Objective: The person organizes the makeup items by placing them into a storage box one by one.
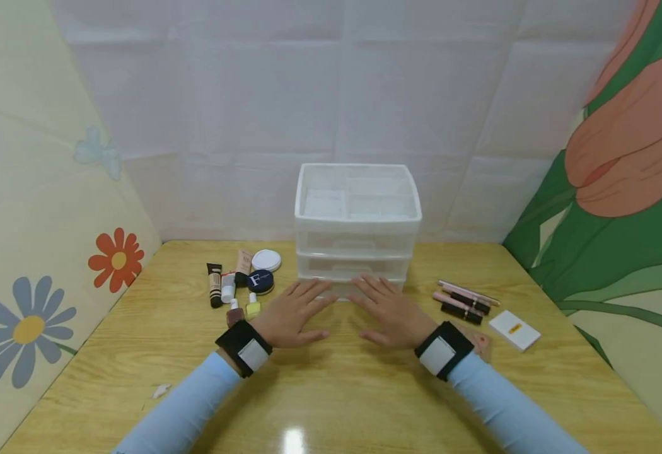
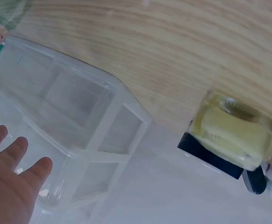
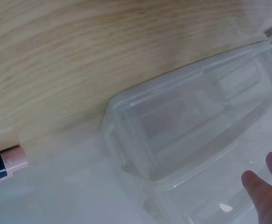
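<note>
A white plastic drawer organizer [image 1: 358, 236] with clear drawers and a divided open top stands at the back middle of the table. My left hand [image 1: 297, 313] is held in front of its lower left, fingers spread and straight, holding nothing. Mirroring it, my right hand [image 1: 394, 312] spreads its fingers before the lower right of the organizer, also holding nothing. In the left wrist view a yellow nail polish bottle [image 2: 236, 130] lies to the side of the organizer. The right wrist view has the bottom drawer [image 3: 192, 112] near the fingertips.
Left of the organizer lie tubes [image 1: 214, 285], a dark round compact [image 1: 260, 282], a white round case [image 1: 266, 260] and a brown polish bottle [image 1: 234, 313]. On the right are several pink-and-black cosmetic sticks [image 1: 461, 306], a white box [image 1: 515, 330] and a partly hidden pinkish item [image 1: 481, 344].
</note>
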